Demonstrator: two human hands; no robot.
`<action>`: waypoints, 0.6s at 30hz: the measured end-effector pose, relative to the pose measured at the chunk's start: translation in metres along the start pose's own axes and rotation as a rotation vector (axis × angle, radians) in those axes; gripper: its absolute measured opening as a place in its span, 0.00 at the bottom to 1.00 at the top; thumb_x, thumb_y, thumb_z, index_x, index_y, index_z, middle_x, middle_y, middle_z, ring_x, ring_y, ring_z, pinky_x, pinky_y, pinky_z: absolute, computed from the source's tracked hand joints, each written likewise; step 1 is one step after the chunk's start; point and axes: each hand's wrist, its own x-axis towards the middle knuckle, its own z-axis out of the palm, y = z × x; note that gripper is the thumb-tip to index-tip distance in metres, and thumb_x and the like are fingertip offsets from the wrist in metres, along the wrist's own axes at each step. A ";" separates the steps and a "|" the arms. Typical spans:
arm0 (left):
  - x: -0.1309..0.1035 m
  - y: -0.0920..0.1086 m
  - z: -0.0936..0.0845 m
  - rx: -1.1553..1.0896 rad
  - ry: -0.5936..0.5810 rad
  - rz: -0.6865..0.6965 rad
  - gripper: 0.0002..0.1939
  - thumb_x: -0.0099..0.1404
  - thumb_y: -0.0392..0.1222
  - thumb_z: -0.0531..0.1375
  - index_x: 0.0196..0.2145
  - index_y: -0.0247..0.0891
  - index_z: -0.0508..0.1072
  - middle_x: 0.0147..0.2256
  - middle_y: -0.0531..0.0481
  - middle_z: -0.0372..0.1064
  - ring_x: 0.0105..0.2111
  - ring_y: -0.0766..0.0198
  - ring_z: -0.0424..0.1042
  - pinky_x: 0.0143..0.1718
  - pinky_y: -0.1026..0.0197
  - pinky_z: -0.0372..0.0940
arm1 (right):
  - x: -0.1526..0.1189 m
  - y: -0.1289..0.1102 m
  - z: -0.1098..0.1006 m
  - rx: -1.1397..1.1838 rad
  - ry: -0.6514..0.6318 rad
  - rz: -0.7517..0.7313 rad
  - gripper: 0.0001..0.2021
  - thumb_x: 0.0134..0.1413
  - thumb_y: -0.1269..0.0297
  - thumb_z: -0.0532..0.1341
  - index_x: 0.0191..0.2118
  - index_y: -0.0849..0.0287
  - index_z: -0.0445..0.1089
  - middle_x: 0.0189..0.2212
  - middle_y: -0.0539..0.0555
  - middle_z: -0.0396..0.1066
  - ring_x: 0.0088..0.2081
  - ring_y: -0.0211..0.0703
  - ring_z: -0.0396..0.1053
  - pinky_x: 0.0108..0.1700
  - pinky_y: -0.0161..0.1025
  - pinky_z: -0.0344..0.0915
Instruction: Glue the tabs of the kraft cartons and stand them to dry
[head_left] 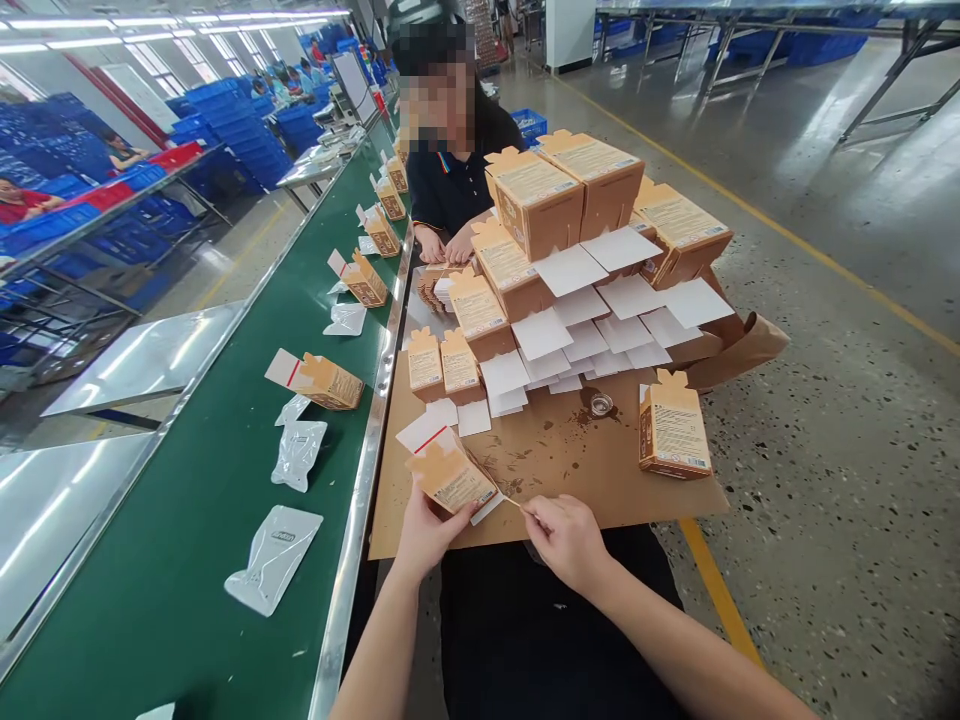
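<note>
My left hand is closed around a small brown printed carton, tilted over the cardboard sheet. A white flap with a red strip sticks out at the carton's far end, and another white flap shows at its near end. My right hand pinches a thin wooden stick, its tip at the carton's near flap. Whether the tip touches the flap I cannot tell. A small round dish lies on the sheet among dark wet spots. To the right stands a single upright carton.
Stacked cartons with white flaps rise at the back of the sheet. On my left runs a green conveyor belt with silver pouches and open cartons. A co-worker sits opposite, hands low behind the stack.
</note>
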 end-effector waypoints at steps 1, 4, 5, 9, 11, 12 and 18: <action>-0.003 -0.003 0.000 0.031 -0.005 0.016 0.38 0.51 0.59 0.86 0.53 0.42 0.81 0.51 0.35 0.87 0.57 0.34 0.87 0.63 0.33 0.80 | -0.003 0.001 -0.006 0.020 0.010 0.028 0.15 0.76 0.71 0.59 0.34 0.52 0.77 0.22 0.46 0.73 0.24 0.39 0.67 0.36 0.38 0.61; -0.011 -0.009 0.002 0.098 0.007 0.095 0.36 0.52 0.57 0.85 0.55 0.42 0.84 0.50 0.34 0.88 0.54 0.33 0.88 0.61 0.30 0.81 | -0.012 0.001 -0.020 0.059 0.030 0.106 0.15 0.77 0.67 0.60 0.35 0.50 0.77 0.21 0.47 0.72 0.24 0.42 0.70 0.35 0.38 0.63; -0.013 -0.010 0.002 0.111 0.016 0.119 0.37 0.53 0.56 0.85 0.56 0.43 0.84 0.50 0.35 0.88 0.54 0.33 0.88 0.61 0.30 0.81 | -0.014 0.001 -0.023 0.069 0.032 0.126 0.15 0.77 0.66 0.60 0.35 0.49 0.78 0.21 0.47 0.72 0.24 0.43 0.70 0.34 0.38 0.63; -0.015 -0.014 0.001 0.153 0.024 0.145 0.36 0.54 0.54 0.85 0.58 0.45 0.84 0.52 0.36 0.87 0.55 0.33 0.87 0.62 0.31 0.80 | -0.021 0.000 -0.029 0.092 0.025 0.178 0.15 0.77 0.63 0.60 0.35 0.48 0.78 0.20 0.47 0.72 0.23 0.45 0.71 0.34 0.40 0.65; -0.015 -0.018 0.001 0.169 0.013 0.139 0.33 0.55 0.55 0.84 0.55 0.45 0.84 0.51 0.35 0.86 0.56 0.32 0.87 0.63 0.30 0.79 | -0.022 -0.001 -0.029 0.091 0.020 0.196 0.16 0.77 0.62 0.59 0.34 0.47 0.77 0.20 0.48 0.71 0.23 0.46 0.72 0.33 0.40 0.66; -0.014 -0.019 0.001 0.178 0.002 0.141 0.31 0.56 0.55 0.83 0.54 0.45 0.83 0.50 0.35 0.86 0.56 0.32 0.87 0.64 0.29 0.78 | -0.023 -0.002 -0.029 0.089 0.018 0.202 0.16 0.77 0.61 0.59 0.33 0.47 0.77 0.19 0.48 0.71 0.23 0.46 0.72 0.33 0.41 0.66; -0.002 -0.015 -0.004 0.267 0.104 0.206 0.30 0.58 0.54 0.81 0.55 0.45 0.81 0.52 0.37 0.86 0.56 0.32 0.87 0.62 0.31 0.80 | -0.020 0.001 -0.031 0.096 0.060 0.155 0.16 0.76 0.63 0.60 0.33 0.47 0.77 0.19 0.48 0.70 0.22 0.46 0.72 0.31 0.40 0.66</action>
